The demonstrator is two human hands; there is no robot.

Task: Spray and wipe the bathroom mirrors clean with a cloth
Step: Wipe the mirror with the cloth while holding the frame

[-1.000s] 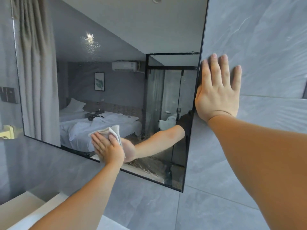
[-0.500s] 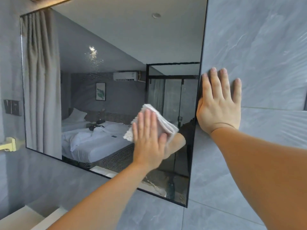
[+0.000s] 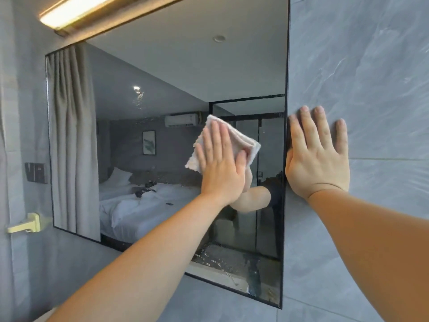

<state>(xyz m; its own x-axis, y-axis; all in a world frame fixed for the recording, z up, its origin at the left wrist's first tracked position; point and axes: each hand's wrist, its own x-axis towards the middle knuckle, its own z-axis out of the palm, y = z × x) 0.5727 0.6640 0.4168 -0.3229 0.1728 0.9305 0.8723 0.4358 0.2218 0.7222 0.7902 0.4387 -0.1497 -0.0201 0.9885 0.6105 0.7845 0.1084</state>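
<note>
The folded white cloth (image 3: pixel 246 142) has been raised on the black-edged rectangular mirror (image 3: pixel 162 89) and is pressed flat under the straight-fingered left hand (image 3: pixel 220 168), near the right edge. The right hand (image 3: pixel 318 154) remains spread flat on the grey tiled wall (image 3: pixel 371 66). Open glass extends leftward.

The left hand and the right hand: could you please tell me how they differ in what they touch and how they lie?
The left hand presses a white cloth flat against the mirror, while the right hand rests bare on the grey tiled wall just past the mirror's right edge. The left hand's fingers lie close together, whereas the right hand's little finger splays outward. Both hands are flat, with straight fingers pointing up.
</note>
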